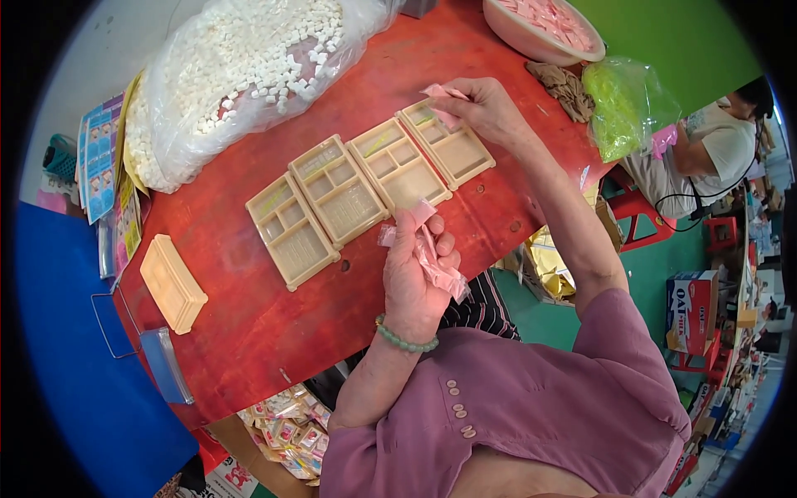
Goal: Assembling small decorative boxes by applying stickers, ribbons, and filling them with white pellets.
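Observation:
Several beige compartment trays (pixel 340 217) lie side by side in a slanting row on the red table. Thin yellow-green strips (pixel 318 168) show in their long upper compartments. My left hand (pixel 413 270), with a green bead bracelet on its wrist, is closed around a bunch of small pink packets (pixel 430 259) in clear wrap, just in front of the trays. Farther right, my right hand (pixel 490 112) pinches a pink packet (pixel 447 119) over the upper compartments of the rightmost tray (pixel 465 158). Its fingertips partly hide that tray's small compartments.
A clear bag of small white cubes (pixel 249 62) lies at the far left. A white bowl of pink packets (pixel 544 37), a brown cloth (pixel 564 90) and a bright green bag (pixel 618 108) are far right. A stack of beige trays (pixel 173 284) stands left. Another person (pixel 706 153) sits at right.

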Motion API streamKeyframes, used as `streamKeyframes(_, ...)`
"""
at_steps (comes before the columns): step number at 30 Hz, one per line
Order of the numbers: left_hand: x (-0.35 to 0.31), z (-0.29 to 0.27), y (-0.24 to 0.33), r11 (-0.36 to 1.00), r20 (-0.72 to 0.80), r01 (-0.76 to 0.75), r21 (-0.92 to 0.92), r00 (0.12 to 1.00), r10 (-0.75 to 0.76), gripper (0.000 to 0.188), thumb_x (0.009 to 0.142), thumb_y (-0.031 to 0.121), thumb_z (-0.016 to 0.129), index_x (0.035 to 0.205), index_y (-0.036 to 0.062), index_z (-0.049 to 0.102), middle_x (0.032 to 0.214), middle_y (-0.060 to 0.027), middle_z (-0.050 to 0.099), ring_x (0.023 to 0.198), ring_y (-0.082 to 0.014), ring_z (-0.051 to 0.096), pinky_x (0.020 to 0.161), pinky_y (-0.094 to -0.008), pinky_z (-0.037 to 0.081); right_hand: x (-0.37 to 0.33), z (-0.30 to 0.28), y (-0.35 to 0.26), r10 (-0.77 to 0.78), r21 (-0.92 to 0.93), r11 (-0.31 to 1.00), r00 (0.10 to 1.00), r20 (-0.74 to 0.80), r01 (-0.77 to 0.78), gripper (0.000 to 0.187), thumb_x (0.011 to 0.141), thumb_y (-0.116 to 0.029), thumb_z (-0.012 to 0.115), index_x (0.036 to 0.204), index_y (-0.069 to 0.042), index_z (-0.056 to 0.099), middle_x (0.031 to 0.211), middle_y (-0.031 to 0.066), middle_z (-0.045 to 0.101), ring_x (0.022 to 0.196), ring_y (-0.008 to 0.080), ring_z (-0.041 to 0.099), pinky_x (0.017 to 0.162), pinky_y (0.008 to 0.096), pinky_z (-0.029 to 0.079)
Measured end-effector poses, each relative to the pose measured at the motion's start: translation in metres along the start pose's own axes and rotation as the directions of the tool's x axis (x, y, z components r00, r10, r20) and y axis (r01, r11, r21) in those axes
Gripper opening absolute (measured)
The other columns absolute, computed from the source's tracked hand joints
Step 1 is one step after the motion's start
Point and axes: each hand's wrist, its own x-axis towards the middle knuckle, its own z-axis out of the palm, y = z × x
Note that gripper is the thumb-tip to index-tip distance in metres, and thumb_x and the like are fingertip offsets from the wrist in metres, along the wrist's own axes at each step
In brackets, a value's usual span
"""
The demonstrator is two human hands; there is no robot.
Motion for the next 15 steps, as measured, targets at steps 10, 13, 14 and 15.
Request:
streamKeyframes(10,0.005,-0.001,0.009,1.000,0.006,-0.002,-0.013,1.000,0.002,0.036,0.096,0.044,0.056,0.094,0.0084,0.060,0.082,-0.0022,0.057,0.063,-0.0119,0.053,0.049,-0.0242,0.039,0.040,-0.017,-0.001,-0.367,-0.278,0.835,0.857,0.361,0.475,0.016,0.089,-0.013,0.067,0.102,-0.006,0.071,0.089,0.0062,0.066,0.083,0.0191,0.063,0.076,0.0310,0.050)
streamKeyframes(13,0.006,0.000,0.009,1.000,-0.009,-0.005,0.017,1.000,0.005,0.036,0.096,0.044,0.056,0.092,0.0084,0.060,0.082,-0.0027,0.057,0.061,-0.0121,0.053,0.047,-0.0245,0.039,0.042,-0.015,0.002,-0.364,-0.237,0.840,0.831,0.422,0.488,0.019,0.087,-0.016,0.070,0.103,-0.008,0.072,0.093,0.0068,0.067,0.087,0.0215,0.064,0.079,0.0328,0.050)
streamKeyframes(14,0.007,-0.001,0.009,1.000,-0.012,-0.002,0.020,1.000,0.002,0.036,0.096,0.044,0.057,0.092,0.0085,0.060,0.083,-0.0026,0.057,0.061,-0.0122,0.054,0.047,-0.0244,0.039,0.043,-0.014,0.004,-0.365,-0.198,0.853,0.823,0.435,0.483,0.019,0.086,-0.016,0.070,0.104,-0.007,0.072,0.094,0.0066,0.066,0.088,0.0208,0.064,0.080,0.0325,0.050)
streamKeyframes(15,0.006,-0.002,0.009,1.000,-0.010,-0.001,0.024,1.000,0.002,0.036,0.096,0.044,0.057,0.093,0.0087,0.060,0.083,-0.0026,0.058,0.061,-0.0123,0.054,0.047,-0.0244,0.039,0.042,-0.013,0.003,-0.362,-0.199,0.854,0.823,0.438,0.482,0.019,0.086,-0.016,0.070,0.104,-0.007,0.072,0.094,0.0066,0.066,0.088,0.0208,0.064,0.080,0.0325,0.050)
